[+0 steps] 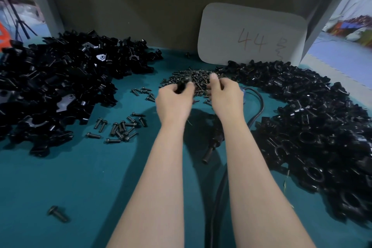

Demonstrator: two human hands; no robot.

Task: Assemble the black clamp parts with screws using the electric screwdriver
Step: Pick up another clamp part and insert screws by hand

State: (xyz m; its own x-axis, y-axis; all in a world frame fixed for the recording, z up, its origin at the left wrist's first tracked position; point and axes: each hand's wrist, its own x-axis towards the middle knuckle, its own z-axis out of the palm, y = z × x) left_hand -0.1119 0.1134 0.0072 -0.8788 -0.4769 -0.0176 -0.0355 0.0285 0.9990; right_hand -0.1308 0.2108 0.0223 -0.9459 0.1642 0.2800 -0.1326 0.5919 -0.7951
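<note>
My left hand (174, 98) grips a small black clamp part (182, 84) above the far middle of the teal table (60, 177). Just to its right, my right hand (225, 94) reaches with curled fingers into a heap of black screws (193, 77); whether it holds a screw is hidden. The black electric screwdriver (214, 143) lies on the table between my forearms, its cable (259, 104) looping away to the right. Big piles of black clamp parts lie at the left (54, 86) and at the right (314, 127).
More loose screws (120, 127) lie scattered left of my left arm, and a single screw (58, 214) sits near the front left. A white card marked 44 (251, 34) leans against the back wall. Grey frame posts stand at both back corners.
</note>
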